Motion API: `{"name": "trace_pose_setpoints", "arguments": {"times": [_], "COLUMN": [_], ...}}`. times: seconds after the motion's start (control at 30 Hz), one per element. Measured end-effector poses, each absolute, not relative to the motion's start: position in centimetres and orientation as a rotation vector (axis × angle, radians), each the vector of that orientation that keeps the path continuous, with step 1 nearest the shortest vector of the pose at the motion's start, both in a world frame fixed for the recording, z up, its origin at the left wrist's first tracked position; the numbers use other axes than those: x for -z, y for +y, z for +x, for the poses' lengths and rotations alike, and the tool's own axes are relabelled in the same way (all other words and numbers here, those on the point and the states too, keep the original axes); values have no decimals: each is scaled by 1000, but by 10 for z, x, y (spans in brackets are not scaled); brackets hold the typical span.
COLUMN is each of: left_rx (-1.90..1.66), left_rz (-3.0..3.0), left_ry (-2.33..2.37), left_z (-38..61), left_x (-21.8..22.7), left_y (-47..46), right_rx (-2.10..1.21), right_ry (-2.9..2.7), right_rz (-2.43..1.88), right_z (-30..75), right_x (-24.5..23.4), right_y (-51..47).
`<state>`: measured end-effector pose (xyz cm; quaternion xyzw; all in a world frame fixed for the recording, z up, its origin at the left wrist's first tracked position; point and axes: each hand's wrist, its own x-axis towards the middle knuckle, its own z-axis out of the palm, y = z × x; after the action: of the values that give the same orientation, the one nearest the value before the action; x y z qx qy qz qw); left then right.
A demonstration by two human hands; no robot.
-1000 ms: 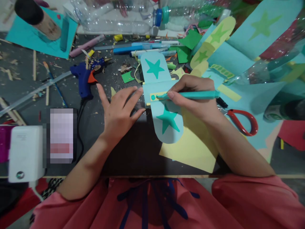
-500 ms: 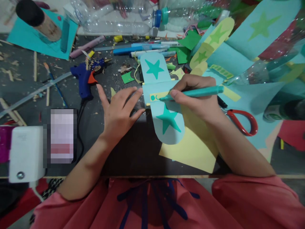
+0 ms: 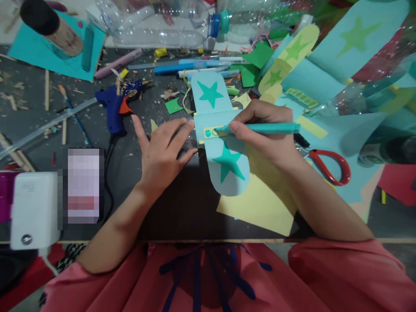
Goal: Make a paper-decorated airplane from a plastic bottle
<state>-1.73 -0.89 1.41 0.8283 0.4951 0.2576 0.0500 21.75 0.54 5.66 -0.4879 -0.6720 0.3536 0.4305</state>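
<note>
In my right hand (image 3: pixel 264 130) is a teal marker (image 3: pixel 276 128), pinched between thumb and fingers. Its tip touches a small yellow paper strip (image 3: pixel 224 131) on the middle of a light blue paper wing piece (image 3: pixel 201 122). One filled teal dot and a second circle outline show on the strip. Teal stars decorate both rounded ends of the wing piece. My left hand (image 3: pixel 160 147) rests with fingers spread at the left edge of the wing piece; the fingertips touch or nearly touch it. A yellow paper sheet (image 3: pixel 256 208) lies partly under my right hand and the wing piece.
A blue hot glue gun (image 3: pixel 112 106) lies left of my left hand, near a phone (image 3: pixel 83 186) and white power bank (image 3: pixel 35 210). Red-handled scissors (image 3: pixel 331 167) are beside my right forearm. Plastic bottles (image 3: pixel 162 37), markers (image 3: pixel 182 68) and paper scraps cover the back.
The marker tip has moved slightly, and the second mark has grown from a small arc to a nearly full circle. The marker's back end has dipped. My left hand stays put.
</note>
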Motion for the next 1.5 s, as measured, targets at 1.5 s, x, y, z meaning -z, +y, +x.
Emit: {"name": "trace_pose_setpoints", "arguments": {"times": [1.5], "left_rx": [-795], "left_rz": [2569], "left_ry": [1507], "left_z": [-17], "left_x": [-17], "left_y": [-11], "right_rx": [-937], "right_ry": [-1682], "right_rz": [-1258], "right_z": [218], "right_x": [-61], "right_y": [5]}}
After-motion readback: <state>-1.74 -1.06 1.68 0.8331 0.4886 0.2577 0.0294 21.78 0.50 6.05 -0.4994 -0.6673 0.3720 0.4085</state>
